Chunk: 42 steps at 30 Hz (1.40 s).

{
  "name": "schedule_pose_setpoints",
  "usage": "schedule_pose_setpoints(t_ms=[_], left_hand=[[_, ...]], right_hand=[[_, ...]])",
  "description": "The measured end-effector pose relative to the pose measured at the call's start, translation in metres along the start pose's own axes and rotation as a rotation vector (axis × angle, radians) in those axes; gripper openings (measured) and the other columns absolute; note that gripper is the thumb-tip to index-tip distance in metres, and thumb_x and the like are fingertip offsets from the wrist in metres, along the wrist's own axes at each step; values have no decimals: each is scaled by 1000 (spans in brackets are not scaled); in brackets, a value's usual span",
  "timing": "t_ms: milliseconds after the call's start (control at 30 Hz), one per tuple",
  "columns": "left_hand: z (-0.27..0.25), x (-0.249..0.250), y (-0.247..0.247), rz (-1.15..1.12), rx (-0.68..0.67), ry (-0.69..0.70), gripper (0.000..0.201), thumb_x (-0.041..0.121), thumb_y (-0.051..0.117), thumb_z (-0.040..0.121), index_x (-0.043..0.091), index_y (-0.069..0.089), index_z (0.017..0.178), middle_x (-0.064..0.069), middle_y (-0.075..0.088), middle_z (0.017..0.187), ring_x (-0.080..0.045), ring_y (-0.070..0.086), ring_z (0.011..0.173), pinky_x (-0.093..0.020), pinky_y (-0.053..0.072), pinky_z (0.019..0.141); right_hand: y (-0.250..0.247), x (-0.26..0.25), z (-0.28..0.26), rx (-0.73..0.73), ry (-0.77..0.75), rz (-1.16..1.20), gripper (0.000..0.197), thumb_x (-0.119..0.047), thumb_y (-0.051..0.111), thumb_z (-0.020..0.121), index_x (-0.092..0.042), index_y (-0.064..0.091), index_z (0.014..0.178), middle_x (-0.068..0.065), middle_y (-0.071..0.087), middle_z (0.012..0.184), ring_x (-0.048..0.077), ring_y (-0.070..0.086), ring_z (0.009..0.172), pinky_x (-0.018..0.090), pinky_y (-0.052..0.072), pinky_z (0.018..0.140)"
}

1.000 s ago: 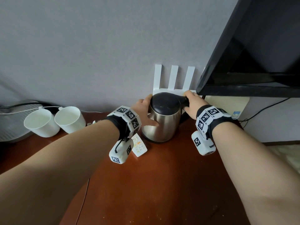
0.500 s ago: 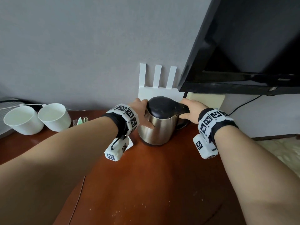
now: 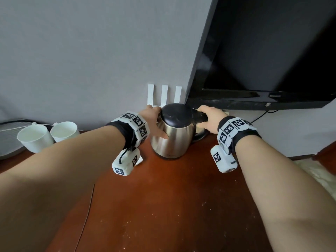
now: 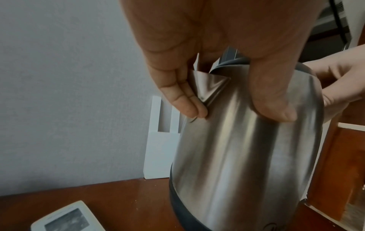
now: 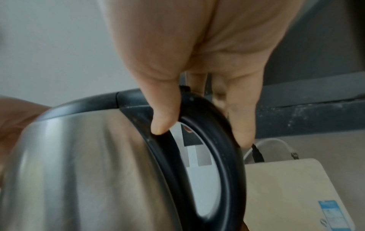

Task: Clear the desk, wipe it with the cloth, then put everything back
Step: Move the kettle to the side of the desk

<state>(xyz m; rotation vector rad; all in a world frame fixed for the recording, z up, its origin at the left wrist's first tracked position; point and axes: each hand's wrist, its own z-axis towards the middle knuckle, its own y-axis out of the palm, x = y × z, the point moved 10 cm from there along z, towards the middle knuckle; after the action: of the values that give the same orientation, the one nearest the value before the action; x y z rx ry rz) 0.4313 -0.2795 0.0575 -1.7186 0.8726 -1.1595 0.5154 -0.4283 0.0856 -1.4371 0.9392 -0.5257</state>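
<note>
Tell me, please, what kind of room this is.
Probably a hotel room or bedroom: a wooden desk with a kettle and two cups, a router, and a TV.

Kettle [image 3: 171, 135] upright on table [image 3: 163, 197], near back wall, between left hand [image 3: 152, 122] and right hand [image 3: 211, 118]. Router [image 3: 164, 95] directly behind kettle. Two cups [image 3: 48, 135] far left, touching. Remote control [image 4: 65, 218] left of kettle. Television [image 3: 269, 57] above, right.
</note>
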Motion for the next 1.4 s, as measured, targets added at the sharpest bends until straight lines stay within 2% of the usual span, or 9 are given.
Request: schedule_pose_setpoints(t_ms=[300, 433, 533, 733, 900, 1000, 1133, 1267, 1400], left_hand=[[-79, -34, -61, 20, 117, -78, 82, 51, 80, 64, 19, 47, 132, -7, 46, 123, -27, 55, 108, -42, 46, 98], [-115, -66, -94, 41, 164, -110, 75, 50, 80, 64, 18, 53, 126, -8, 52, 120, -26, 56, 105, -40, 47, 96], [-141, -98, -110, 33, 179, -149, 74, 49, 80, 66, 19, 52, 128, -8, 51, 122, -26, 55, 108, -40, 46, 97], [-192, -187, -129, 62, 201, -248, 73, 51, 80, 64, 14, 55, 122, -8, 59, 113, -27, 58, 102, -39, 49, 90], [-230, -258, -140, 64, 193, -294, 72, 50, 80, 65, 12, 56, 120, -7, 62, 109, -26, 60, 99, -35, 50, 84], [-244, -302, -138, 70, 180, -321, 79, 53, 82, 60, 13, 55, 122, -6, 62, 109, -25, 60, 98, -38, 51, 88], [-252, -351, -126, 76, 142, -344, 82, 49, 82, 63, 14, 49, 130, -9, 54, 121, -26, 54, 111, -38, 47, 94], [-253, -390, -105, 58, 98, -368, 88, 46, 82, 65, 13, 43, 136, -11, 49, 129, -26, 48, 120, -39, 43, 101], [-246, -414, -87, 41, 58, -385, 94, 41, 81, 68, 14, 32, 144, -12, 42, 138, -28, 42, 128, -37, 38, 105]], right_hand=[[-43, -82, -35, 43, -152, -50, 41, -23, 65, 86, -12, 50, 123, 12, 58, 114, 27, 55, 105, 26, 37, 79], [-51, -135, -42, 57, -230, -18, 36, -23, 64, 86, -14, 52, 118, 9, 61, 105, 22, 53, 88, 27, 38, 73], [-48, -176, -44, 53, -266, -19, 32, -24, 62, 86, -14, 51, 115, 9, 61, 100, 22, 52, 83, 27, 40, 68], [-20, -276, -47, 18, -352, -17, 34, -24, 64, 86, -11, 52, 116, 11, 62, 103, 28, 57, 92, 33, 44, 80], [12, -353, -49, -17, -388, 21, 34, -24, 64, 85, -13, 52, 115, 10, 62, 103, 30, 59, 98, 32, 43, 80], [37, -391, -49, -25, -395, 45, 33, -24, 65, 85, -14, 53, 114, 10, 63, 104, 28, 59, 96, 28, 41, 77], [74, -428, -45, -26, -399, 61, 32, -23, 64, 85, -12, 54, 113, 11, 63, 107, 30, 59, 100, 29, 42, 79], [113, -451, -36, -57, -393, 78, 34, -21, 64, 85, -11, 54, 116, 11, 63, 110, 29, 58, 101, 33, 44, 86], [148, -461, -24, -103, -370, 114, 32, -20, 64, 85, -14, 54, 115, 9, 63, 110, 28, 59, 102, 30, 43, 83]])
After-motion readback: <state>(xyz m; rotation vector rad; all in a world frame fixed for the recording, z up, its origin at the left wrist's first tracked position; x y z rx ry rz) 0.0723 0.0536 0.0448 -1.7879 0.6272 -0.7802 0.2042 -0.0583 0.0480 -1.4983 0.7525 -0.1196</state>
